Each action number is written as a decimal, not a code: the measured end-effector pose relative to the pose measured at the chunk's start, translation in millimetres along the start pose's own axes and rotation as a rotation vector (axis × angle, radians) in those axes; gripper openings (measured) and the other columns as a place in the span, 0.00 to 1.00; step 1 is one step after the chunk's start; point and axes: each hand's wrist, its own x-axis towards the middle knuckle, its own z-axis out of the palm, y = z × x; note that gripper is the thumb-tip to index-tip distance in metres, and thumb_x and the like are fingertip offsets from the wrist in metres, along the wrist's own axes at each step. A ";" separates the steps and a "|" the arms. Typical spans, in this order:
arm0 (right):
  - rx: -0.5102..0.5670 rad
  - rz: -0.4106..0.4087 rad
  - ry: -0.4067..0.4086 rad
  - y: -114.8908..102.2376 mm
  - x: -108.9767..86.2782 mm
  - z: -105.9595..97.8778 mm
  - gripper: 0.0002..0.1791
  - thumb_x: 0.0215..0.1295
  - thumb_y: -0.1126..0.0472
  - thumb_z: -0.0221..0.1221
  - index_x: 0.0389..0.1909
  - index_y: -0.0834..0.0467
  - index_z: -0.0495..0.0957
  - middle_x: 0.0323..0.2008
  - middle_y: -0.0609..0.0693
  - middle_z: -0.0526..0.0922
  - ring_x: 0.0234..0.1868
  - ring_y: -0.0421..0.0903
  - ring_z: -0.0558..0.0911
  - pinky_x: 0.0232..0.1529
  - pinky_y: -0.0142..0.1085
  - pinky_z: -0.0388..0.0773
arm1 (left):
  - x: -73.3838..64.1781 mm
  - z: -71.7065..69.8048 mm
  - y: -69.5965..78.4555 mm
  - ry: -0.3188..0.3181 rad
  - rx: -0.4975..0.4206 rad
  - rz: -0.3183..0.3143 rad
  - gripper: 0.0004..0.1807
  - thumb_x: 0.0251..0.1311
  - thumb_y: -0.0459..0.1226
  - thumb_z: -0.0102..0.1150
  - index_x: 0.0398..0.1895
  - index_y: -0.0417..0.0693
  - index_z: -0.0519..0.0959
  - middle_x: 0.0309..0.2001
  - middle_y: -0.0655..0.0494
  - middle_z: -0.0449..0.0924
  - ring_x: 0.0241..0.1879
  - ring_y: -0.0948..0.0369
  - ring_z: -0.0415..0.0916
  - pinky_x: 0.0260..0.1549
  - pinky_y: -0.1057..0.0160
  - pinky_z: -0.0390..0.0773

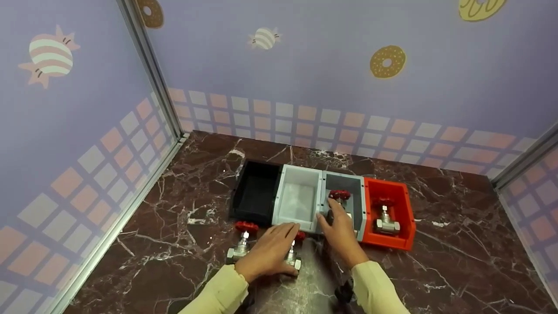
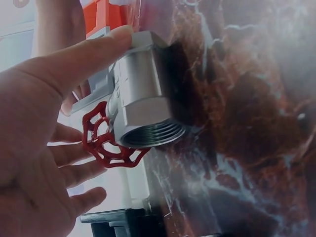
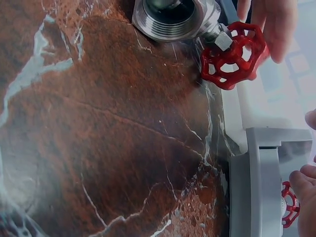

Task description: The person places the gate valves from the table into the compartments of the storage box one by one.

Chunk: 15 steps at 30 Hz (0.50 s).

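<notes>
In the head view, my left hand (image 1: 271,249) is over a metal gate valve (image 2: 140,89) with a red handwheel, lying on the marble surface. The left wrist view shows its thumb touching one end of the valve body, while its fingers extend loosely past the handwheel (image 2: 101,140). My right hand (image 1: 341,233) reaches into the grey bin (image 1: 344,179), fingers spread beside another red-wheeled valve (image 1: 339,194). Its fingertips overlap that valve in the right wrist view; whether they touch is unclear. A third valve (image 1: 242,245) lies left of my left hand.
An orange-red bin (image 1: 407,209) at the right of the joined row holds a valve (image 1: 386,223). Left of the grey bin are a white bin (image 1: 301,200) and a black bin (image 1: 257,192), both with bare floors. Patterned wall panels (image 1: 279,78) stand behind and at the sides.
</notes>
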 end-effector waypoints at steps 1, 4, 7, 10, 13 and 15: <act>0.001 0.002 -0.001 0.0 -0.2 0.3 0.33 0.66 0.56 0.59 0.68 0.64 0.64 0.68 0.63 0.66 0.70 0.60 0.65 0.68 0.55 0.62 | -0.1 0.9 0.4 0.003 0.004 -0.004 0.62 0.38 0.61 0.73 0.74 0.42 0.55 0.71 0.49 0.62 0.70 0.53 0.61 0.68 0.52 0.61; 0.006 0.001 -0.005 0.1 -0.2 1.0 0.33 0.66 0.56 0.59 0.68 0.64 0.63 0.69 0.64 0.65 0.70 0.60 0.65 0.68 0.55 0.61 | -0.6 3.5 1.5 0.011 0.015 -0.014 0.63 0.37 0.62 0.73 0.74 0.43 0.54 0.70 0.49 0.62 0.70 0.53 0.61 0.68 0.52 0.61; 0.009 -0.006 -0.007 0.3 -0.1 1.9 0.33 0.66 0.56 0.59 0.68 0.65 0.63 0.69 0.64 0.65 0.70 0.60 0.64 0.68 0.55 0.61 | -0.9 5.2 2.7 0.024 0.020 -0.027 0.64 0.36 0.62 0.74 0.74 0.43 0.54 0.70 0.48 0.62 0.70 0.52 0.61 0.69 0.51 0.61; 0.014 -0.006 -0.007 -0.1 0.3 3.1 0.33 0.66 0.56 0.59 0.68 0.66 0.62 0.69 0.64 0.65 0.70 0.61 0.64 0.68 0.56 0.61 | -0.8 6.2 4.2 0.021 0.024 -0.042 0.65 0.35 0.62 0.74 0.74 0.43 0.54 0.71 0.47 0.61 0.70 0.51 0.61 0.69 0.51 0.60; 0.000 -0.009 -0.005 0.0 0.7 4.8 0.33 0.66 0.56 0.59 0.68 0.66 0.63 0.68 0.65 0.65 0.70 0.61 0.64 0.68 0.55 0.61 | -0.8 7.6 5.5 0.012 0.025 -0.052 0.66 0.34 0.62 0.75 0.74 0.43 0.53 0.71 0.47 0.60 0.70 0.51 0.60 0.69 0.50 0.60; -0.009 -0.017 0.002 0.1 1.1 6.1 0.33 0.66 0.57 0.59 0.68 0.67 0.63 0.68 0.66 0.66 0.69 0.62 0.65 0.68 0.55 0.62 | -0.8 9.0 6.3 0.009 0.026 -0.058 0.66 0.33 0.62 0.75 0.75 0.43 0.53 0.71 0.46 0.60 0.70 0.50 0.60 0.69 0.50 0.60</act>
